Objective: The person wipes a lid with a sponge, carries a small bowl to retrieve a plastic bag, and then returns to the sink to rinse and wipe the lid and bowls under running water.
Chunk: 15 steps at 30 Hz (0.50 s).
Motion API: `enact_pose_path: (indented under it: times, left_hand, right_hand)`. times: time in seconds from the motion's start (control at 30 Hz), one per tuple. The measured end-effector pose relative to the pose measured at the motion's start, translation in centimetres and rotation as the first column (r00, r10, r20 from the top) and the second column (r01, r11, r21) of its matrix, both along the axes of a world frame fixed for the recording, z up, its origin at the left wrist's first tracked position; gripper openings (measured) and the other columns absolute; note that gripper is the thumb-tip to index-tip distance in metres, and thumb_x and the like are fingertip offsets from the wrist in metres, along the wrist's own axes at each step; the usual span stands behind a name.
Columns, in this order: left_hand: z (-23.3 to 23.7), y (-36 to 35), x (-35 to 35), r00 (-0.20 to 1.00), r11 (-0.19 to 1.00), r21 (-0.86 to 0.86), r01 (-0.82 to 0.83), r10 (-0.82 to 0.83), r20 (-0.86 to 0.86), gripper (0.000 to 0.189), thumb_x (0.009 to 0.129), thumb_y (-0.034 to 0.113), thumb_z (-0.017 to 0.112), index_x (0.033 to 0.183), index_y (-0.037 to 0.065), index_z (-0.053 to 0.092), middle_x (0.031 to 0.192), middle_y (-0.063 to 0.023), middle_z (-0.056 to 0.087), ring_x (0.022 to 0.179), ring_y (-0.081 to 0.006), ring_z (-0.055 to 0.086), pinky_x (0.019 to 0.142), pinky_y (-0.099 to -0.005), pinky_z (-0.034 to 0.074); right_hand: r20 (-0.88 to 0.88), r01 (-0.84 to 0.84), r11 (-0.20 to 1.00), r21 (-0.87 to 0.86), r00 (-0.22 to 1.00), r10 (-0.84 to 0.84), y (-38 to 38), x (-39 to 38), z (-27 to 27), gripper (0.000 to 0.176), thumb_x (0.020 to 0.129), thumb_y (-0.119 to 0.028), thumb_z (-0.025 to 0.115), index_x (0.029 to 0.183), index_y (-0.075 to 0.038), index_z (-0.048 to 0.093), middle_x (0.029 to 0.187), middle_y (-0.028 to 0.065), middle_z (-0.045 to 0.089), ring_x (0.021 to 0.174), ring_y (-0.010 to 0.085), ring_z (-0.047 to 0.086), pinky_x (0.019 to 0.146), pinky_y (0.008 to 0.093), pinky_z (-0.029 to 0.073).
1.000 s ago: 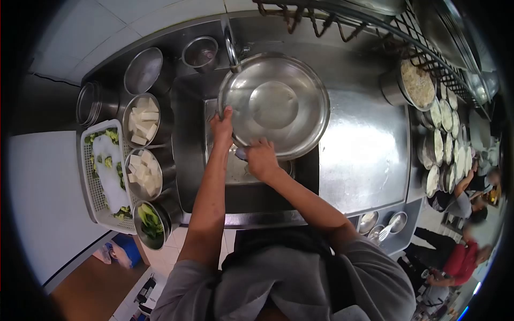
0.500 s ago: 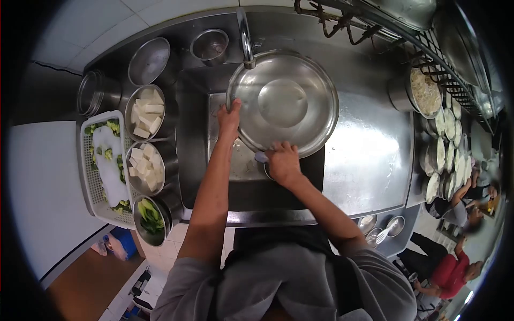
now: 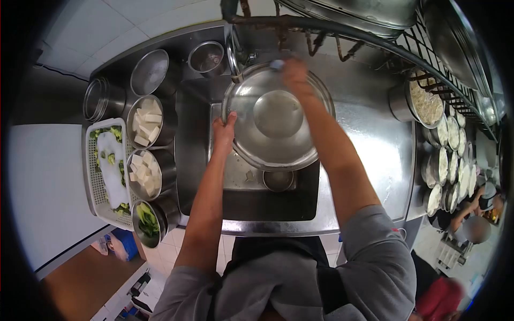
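Observation:
A large round metal lid or shallow pan lies over the sink, partly under the faucet. My left hand grips its left rim, with the thumb on top. My right hand is at the far rim, blurred, with its fingers closed on a small pale item that I cannot make out. Below the near rim, a small metal bowl sits in the sink.
Metal bowls of white blocks, a bowl of greens and a broccoli basket stand left. A rusty rack overhangs the top right. Filled bowls line the right; people are beyond.
My right hand has moved from the near rim to the far rim with the pale item. My left hand stays on the left rim. The small bowl in the sink shows more fully.

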<state>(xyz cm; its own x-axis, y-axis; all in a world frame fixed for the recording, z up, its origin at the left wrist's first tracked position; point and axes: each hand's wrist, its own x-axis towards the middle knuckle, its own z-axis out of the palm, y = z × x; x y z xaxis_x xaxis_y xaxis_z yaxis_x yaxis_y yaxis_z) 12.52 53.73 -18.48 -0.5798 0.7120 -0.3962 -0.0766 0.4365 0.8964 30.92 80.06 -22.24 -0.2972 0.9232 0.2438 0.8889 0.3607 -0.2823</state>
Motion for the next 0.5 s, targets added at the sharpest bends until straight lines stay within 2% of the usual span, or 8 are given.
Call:
enact_pose_path:
  times: [0.07, 0.13, 0.2, 0.3, 0.37, 0.43, 0.47, 0.5]
  left_hand:
    - [0.0, -0.3, 0.1, 0.995, 1.000, 0.012, -0.002, 0.001, 0.102, 0.046, 0.093, 0.042, 0.066, 0.113, 0.001, 0.064, 0.102, -0.0083, 0.066, 0.089, -0.0178, 0.059, 0.079, -0.0346, 0.049]
    - [-0.1, -0.6, 0.5, 0.979, 0.998, 0.005, -0.055, 0.053, 0.198, 0.055, 0.095, 0.050, 0.058, 0.122, 0.002, 0.060, 0.110, -0.0106, 0.065, 0.095, -0.0205, 0.061, 0.084, -0.0363, 0.050]
    - [-0.4, -0.3, 0.8, 0.944, 0.986, -0.019, -0.168, 0.166, 0.283, 0.063, 0.098, 0.057, 0.046, 0.127, 0.002, 0.057, 0.120, -0.0129, 0.061, 0.101, -0.0226, 0.061, 0.088, -0.0386, 0.049]
    - [2.6, -0.7, 0.1, 0.718, 0.979, 0.023, -0.204, 0.133, 0.683, 0.077, 0.096, 0.068, 0.033, 0.133, 0.004, 0.052, 0.127, -0.0144, 0.059, 0.115, -0.0278, 0.058, 0.100, -0.0437, 0.046]
    - [4.6, -0.9, 0.0, 0.706, 0.982, 0.029, -0.189, 0.115, 0.698, 0.080, 0.096, 0.070, 0.030, 0.136, 0.003, 0.049, 0.133, -0.0148, 0.055, 0.124, -0.0295, 0.052, 0.106, -0.0463, 0.041]
    - [2.1, -1.6, -0.6, 0.671, 0.980, 0.022, -0.196, 0.118, 0.732, 0.081, 0.096, 0.070, 0.030, 0.137, 0.003, 0.047, 0.136, -0.0150, 0.054, 0.126, -0.0295, 0.050, 0.107, -0.0462, 0.041]
    - [0.5, -2.0, -1.0, 0.569, 0.977, 0.128, -0.169, -0.010, 0.822, 0.077, 0.097, 0.066, 0.034, 0.141, 0.004, 0.043, 0.140, -0.0136, 0.051, 0.128, -0.0277, 0.049, 0.107, -0.0452, 0.042]
    - [-0.1, -2.0, -1.2, 0.627, 0.981, 0.141, -0.132, -0.027, 0.779, 0.074, 0.097, 0.064, 0.037, 0.139, 0.003, 0.046, 0.137, -0.0129, 0.053, 0.126, -0.0272, 0.051, 0.106, -0.0445, 0.043]
  right_hand:
    - [0.069, -0.052, 0.997, -0.050, 0.996, 0.055, -5.8, -5.3, 6.0, 0.021, 0.084, -0.016, 0.056, 0.098, -0.013, 0.071, 0.115, 0.0140, 0.063, 0.109, 0.0343, 0.060, 0.087, 0.0496, 0.049]
    - [0.019, -0.142, 0.983, -0.117, 0.989, 0.145, -11.3, -7.6, 7.3, 0.029, 0.084, -0.015, 0.057, 0.111, -0.010, 0.067, 0.126, 0.0167, 0.056, 0.116, 0.0374, 0.055, 0.092, 0.0501, 0.047]
    - [-0.059, -0.221, 0.938, -0.268, 0.975, 0.213, -17.8, -7.6, 8.1, 0.038, 0.086, -0.018, 0.060, 0.123, -0.011, 0.060, 0.126, 0.0167, 0.055, 0.110, 0.0384, 0.055, 0.094, 0.0512, 0.044]
    - [-0.132, -0.344, 0.927, -0.147, 0.936, 0.326, -26.0, -3.1, 7.7, 0.037, 0.088, -0.019, 0.058, 0.123, -0.009, 0.061, 0.117, 0.0160, 0.058, 0.108, 0.0356, 0.055, 0.092, 0.0498, 0.044]
    - [-0.024, -0.423, 0.883, -0.206, 0.904, 0.427, -27.1, 1.3, 7.5, 0.034, 0.087, -0.017, 0.059, 0.120, -0.009, 0.064, 0.112, 0.0163, 0.059, 0.105, 0.0356, 0.055, 0.090, 0.0496, 0.046]
    - [0.226, -0.274, 0.947, -0.169, 0.924, 0.307, -23.8, 5.6, 5.2, 0.034, 0.083, -0.013, 0.064, 0.116, -0.009, 0.065, 0.112, 0.0161, 0.059, 0.104, 0.0374, 0.056, 0.087, 0.0497, 0.047]
    - [0.133, -0.180, 0.964, -0.193, 0.969, 0.208, -21.8, 6.4, 6.9, 0.035, 0.081, -0.011, 0.065, 0.116, -0.009, 0.065, 0.111, 0.0172, 0.060, 0.102, 0.0387, 0.057, 0.087, 0.0495, 0.048]
    - [0.040, -0.086, 0.971, -0.223, 0.994, 0.097, -20.0, 6.3, 9.5, 0.036, 0.080, -0.008, 0.066, 0.115, -0.009, 0.065, 0.109, 0.0183, 0.062, 0.100, 0.0400, 0.058, 0.086, 0.0492, 0.048]
